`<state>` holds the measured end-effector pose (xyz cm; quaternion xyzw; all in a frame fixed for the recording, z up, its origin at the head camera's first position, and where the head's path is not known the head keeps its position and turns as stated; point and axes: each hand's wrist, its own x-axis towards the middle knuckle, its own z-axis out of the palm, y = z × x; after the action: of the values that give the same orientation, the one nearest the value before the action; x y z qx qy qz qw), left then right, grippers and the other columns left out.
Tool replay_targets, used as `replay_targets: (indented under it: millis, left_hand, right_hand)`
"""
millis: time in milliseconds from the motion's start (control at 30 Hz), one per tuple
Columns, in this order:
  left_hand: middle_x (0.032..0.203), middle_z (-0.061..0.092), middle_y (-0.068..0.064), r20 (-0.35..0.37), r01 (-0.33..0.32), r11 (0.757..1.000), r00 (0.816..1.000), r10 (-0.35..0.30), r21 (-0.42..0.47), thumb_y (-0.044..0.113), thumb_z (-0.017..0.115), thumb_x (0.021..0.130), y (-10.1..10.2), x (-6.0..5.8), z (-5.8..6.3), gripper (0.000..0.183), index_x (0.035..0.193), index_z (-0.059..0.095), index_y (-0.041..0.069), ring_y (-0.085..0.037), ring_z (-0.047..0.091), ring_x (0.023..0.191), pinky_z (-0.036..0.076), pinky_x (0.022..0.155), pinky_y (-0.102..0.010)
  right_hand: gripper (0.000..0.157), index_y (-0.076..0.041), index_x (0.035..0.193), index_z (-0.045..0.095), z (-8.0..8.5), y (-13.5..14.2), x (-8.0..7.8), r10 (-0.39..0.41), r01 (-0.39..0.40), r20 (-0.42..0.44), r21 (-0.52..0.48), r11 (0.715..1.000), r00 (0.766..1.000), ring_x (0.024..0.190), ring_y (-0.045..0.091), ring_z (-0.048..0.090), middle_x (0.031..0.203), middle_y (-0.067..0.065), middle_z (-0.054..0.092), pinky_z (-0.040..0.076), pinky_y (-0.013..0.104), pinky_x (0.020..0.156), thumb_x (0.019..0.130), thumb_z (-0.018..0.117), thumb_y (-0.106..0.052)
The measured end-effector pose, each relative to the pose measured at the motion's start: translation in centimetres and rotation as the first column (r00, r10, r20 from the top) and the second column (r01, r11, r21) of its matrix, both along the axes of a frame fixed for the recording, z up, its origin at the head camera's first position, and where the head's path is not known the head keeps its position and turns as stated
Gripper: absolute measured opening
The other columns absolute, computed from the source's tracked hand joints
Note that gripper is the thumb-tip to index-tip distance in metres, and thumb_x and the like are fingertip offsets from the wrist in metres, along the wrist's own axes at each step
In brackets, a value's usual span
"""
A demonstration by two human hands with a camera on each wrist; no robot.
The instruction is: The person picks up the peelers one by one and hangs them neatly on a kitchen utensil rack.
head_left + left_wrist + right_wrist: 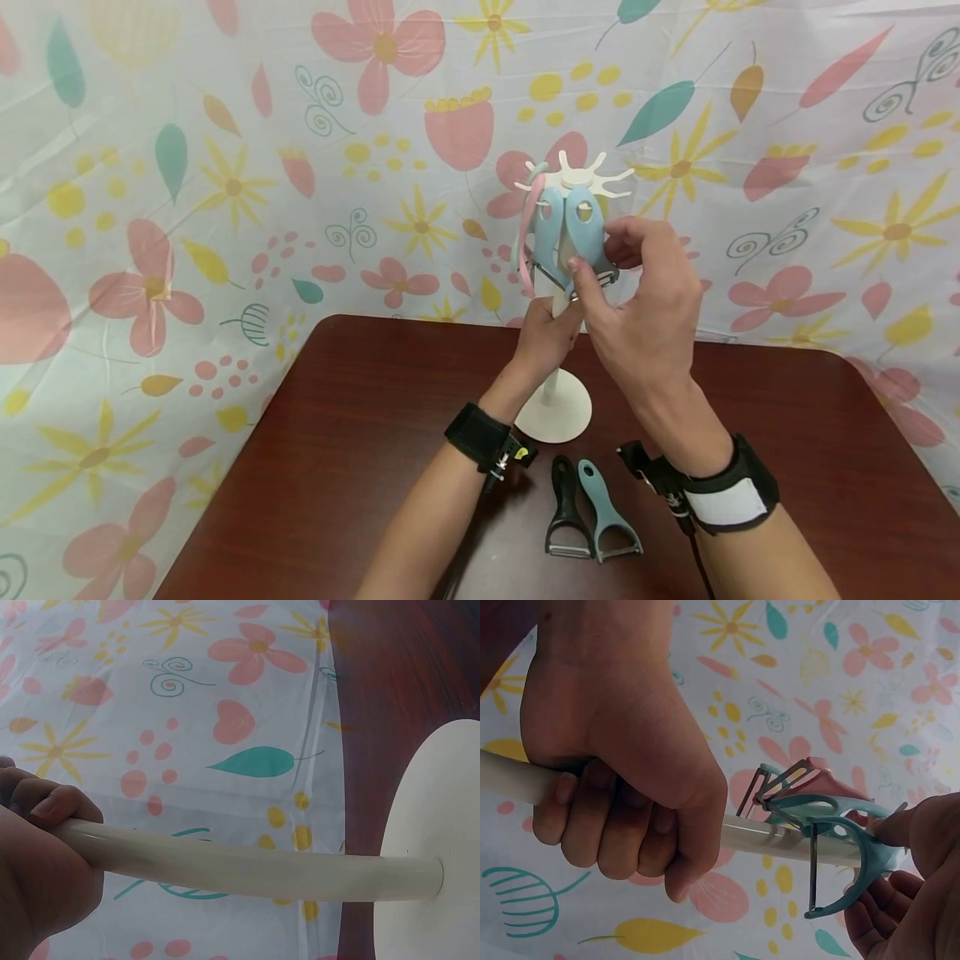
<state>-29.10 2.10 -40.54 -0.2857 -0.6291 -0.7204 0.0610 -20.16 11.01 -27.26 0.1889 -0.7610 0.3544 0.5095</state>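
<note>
A white stand with a ring of hooks (576,177) on top rises from a round base (557,412). My left hand (546,333) grips its pole (225,864) below the hooks, with fingers wrapped around it. Two light blue peelers and a pink peeler (529,237) hang on the hooks, handles up and blades down. My right hand (651,304) pinches the nearer light blue peeler (585,223) between thumb and fingers. In the right wrist view, that peeler's blade (814,866) faces the pole. The other light blue peeler (549,229) hangs just left of it.
On the dark red-brown table (337,467), a black peeler (566,508) and a grey-blue peeler (603,508) lie side by side in front of the base. A flower-print cloth (300,167) hangs behind the table. Each wrist wears a strapped camera.
</note>
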Motion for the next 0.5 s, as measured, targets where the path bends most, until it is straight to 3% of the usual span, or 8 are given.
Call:
replay_targets:
  millis: [500]
  left_hand:
    - [0.046,0.030,-0.008,-0.006,-0.005,1.000,1.000,0.005,-0.013,0.043,0.050,0.101,-0.08,0.05,0.04,0.063,0.051,0.038,0.006,-0.024,0.025,0.038,0.019,0.035,-0.033]
  right_hand:
    - [0.041,0.005,0.110,0.060,-0.66,0.40,-0.12,0.020,-0.020,0.008,0.012,1.000,1.000,0.087,0.025,0.059,0.097,0.015,0.061,0.048,0.041,0.078,0.081,0.077,-0.017]
